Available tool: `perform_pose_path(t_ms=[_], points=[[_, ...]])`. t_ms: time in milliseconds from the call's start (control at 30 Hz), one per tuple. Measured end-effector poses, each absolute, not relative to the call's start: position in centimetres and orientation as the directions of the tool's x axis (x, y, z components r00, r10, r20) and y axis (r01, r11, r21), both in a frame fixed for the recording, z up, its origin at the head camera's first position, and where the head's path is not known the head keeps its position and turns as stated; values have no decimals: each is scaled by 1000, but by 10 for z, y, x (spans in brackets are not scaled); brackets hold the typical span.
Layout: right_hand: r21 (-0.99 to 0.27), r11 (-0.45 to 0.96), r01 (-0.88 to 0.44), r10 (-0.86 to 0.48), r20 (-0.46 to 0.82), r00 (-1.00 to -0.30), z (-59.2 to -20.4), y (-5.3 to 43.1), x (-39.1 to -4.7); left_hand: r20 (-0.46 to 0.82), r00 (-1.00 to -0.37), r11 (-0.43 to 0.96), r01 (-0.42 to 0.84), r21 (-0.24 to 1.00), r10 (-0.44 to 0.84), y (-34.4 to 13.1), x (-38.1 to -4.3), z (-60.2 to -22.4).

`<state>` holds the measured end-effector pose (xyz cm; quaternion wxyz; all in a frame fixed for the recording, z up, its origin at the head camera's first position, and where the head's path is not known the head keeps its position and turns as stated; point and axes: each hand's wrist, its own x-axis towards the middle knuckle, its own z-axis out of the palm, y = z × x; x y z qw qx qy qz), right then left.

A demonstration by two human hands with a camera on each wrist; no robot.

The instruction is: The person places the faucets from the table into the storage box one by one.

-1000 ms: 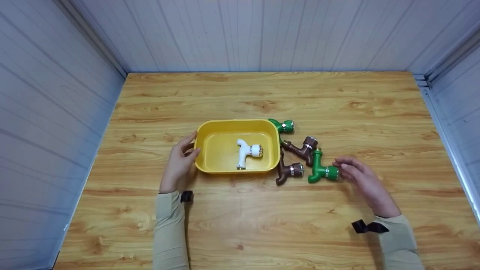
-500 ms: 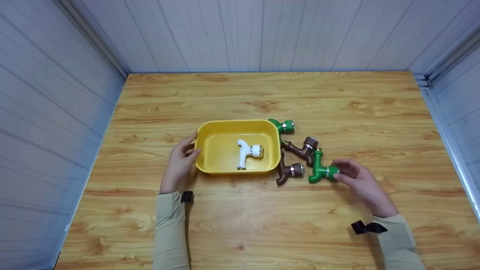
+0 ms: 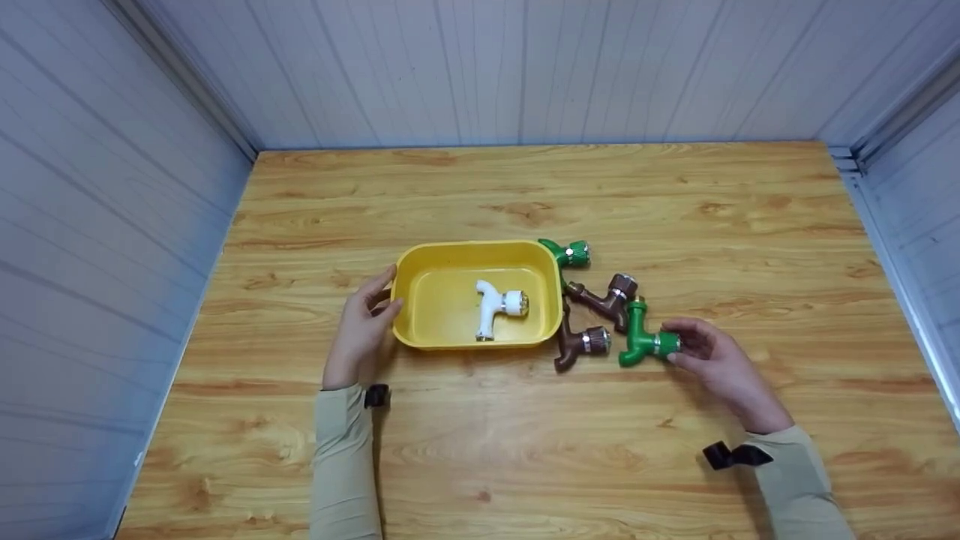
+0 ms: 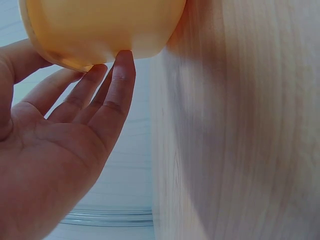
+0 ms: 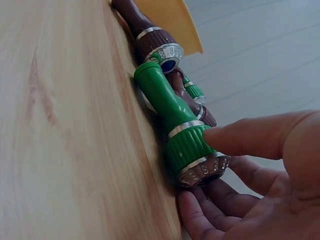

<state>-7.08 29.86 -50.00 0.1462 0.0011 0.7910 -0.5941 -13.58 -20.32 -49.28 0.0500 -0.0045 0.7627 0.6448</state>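
In the head view, my left hand holds the left end of a yellow plastic basin. The left wrist view has its fingers against the basin's outer wall, with the thumb tip hidden at the rim. A white tap lies inside the basin. My right hand grips the knob end of a green tap lying on the table. From the right wrist, the thumb presses the green ribbed knob, and the other fingers curl beneath its silver cap.
Two brown taps lie between the basin and the gripped tap. Another green tap lies at the basin's far right corner, partly hidden by it. Pale panel walls bound the wooden table behind and at both sides.
My right hand has moved slightly left and closed its thumb and fingers around the green tap's knob. The left hand and the basin stay nearly where they were.
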Motion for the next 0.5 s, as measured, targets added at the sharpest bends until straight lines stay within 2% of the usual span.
perform_pose_path(t_ms=[367,500], points=[[-927,342,156,-168,-223,-960,-502,300,-72,-55,-997,175,-45,984,51,-204,-137,-498],[-937,319,144,-172,-207,-963,-500,299,-71,-6,-997,191,8,982,75,-205,-138,-499]])
